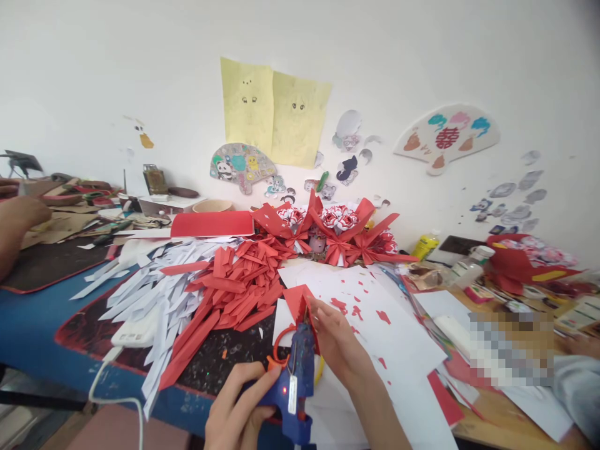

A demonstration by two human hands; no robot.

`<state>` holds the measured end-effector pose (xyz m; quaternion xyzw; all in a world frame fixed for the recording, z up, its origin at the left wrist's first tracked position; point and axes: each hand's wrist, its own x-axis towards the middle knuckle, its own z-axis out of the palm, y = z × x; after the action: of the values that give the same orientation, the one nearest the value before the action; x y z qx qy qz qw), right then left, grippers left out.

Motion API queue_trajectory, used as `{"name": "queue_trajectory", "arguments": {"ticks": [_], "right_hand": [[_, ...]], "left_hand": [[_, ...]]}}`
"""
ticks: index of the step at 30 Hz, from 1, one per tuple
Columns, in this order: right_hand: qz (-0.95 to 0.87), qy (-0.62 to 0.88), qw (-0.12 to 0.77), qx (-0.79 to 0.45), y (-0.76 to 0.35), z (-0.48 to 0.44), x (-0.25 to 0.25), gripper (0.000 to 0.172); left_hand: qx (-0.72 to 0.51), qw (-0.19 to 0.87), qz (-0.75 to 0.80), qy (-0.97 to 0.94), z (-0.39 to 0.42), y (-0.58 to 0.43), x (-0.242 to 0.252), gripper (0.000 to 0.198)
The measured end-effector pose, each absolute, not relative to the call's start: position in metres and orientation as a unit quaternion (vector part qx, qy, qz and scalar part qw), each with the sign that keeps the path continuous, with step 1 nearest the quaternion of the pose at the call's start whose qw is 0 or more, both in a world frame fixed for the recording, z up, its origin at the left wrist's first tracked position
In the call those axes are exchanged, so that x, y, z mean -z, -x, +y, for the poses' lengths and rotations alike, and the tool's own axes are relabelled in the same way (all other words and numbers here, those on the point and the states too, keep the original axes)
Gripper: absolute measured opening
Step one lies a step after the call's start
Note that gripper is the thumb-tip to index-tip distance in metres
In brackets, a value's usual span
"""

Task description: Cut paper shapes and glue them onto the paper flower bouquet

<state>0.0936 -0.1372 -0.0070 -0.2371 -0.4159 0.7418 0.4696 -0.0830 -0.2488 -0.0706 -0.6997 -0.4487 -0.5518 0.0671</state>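
My left hand (241,406) is wrapped round the handle of a blue hot glue gun (302,356), whose small red light is lit. The gun's nozzle points away from me, against a folded piece of red paper (299,300). That paper is held by my right hand (334,334), its fingers pressed along the right side. Behind the gun shows an orange scissors handle (280,345), partly hidden. To the left lie a heap of folded red paper strips (239,281) and a heap of white paper strips (173,281). White sheets (398,337) with red scraps lie on the right.
Red and white paper flowers (341,219) stand against the wall. A white power strip (135,331) with a cable lies at the left. Another person's arm (19,225) reaches in from the far left, and a sleeve (579,387) shows at right. A yellow bottle (425,245) stands behind.
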Motion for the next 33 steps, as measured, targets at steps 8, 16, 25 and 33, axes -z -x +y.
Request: {"name": "queue_trajectory", "arguments": {"ticks": [8,16,25,33], "right_hand": [[-0.428,0.324,0.521,-0.664,-0.108,-0.146,0.031,0.042],[-0.493,0.393,0.480,-0.609,-0.110,-0.158,0.046,0.046],[-0.539,0.411,0.462,-0.572,-0.117,-0.154,0.067,0.047],[-0.548,0.420,0.458,-0.560,-0.121,-0.149,0.078,0.047]], "left_hand": [[0.553,0.087,-0.490,0.668,-0.251,0.085,0.074,0.040],[0.516,0.168,-0.604,0.584,-0.222,0.119,0.049,0.034],[0.376,0.227,-0.694,0.571,-0.143,0.149,0.031,0.032],[0.249,0.247,-0.742,0.571,-0.108,0.146,0.034,0.032]]}}
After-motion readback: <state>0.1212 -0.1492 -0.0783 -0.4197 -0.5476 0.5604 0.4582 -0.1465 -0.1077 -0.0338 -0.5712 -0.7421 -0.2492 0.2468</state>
